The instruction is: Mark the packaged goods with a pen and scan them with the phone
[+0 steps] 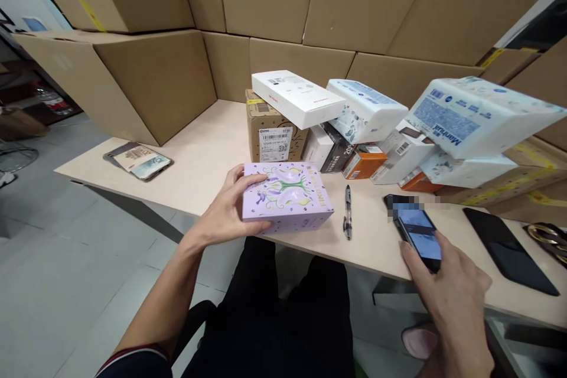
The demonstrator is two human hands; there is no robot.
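Left grip: the lilac cardboard box with a printed green, yellow and purple pattern is clasped at its left end by the left hand; the fingers are laid over the top, and the thumb is pressed along the near side.
Right grip: the black smartphone with a lit screen is pinched at its near end by the right hand, between the thumb on the left edge and the fingers on the right edge.
Box position: the lilac box is held at the front edge of the pale wooden table, in front of the brown printed carton.
Between the hands: a clear pen with dark ends is laid on the table, just beside the lilac box.
Centre pile: a flat white box is rested on the brown printed carton; a blue-and-white soft tissue pack is laid over small boxes, among them an orange-and-white box.
Right pile: a large blue-and-white tissue pack is stacked, tilted, over another pale tissue pack; a white upright box is placed beside them.
Far right: a flat black slab-like device is laid near a dark object with gold-coloured rings, which is partly cut off.
Table left: printed banknotes are placed on a flat, dark-edged device.
Backdrop: the table is bordered at the back by large brown cartons.
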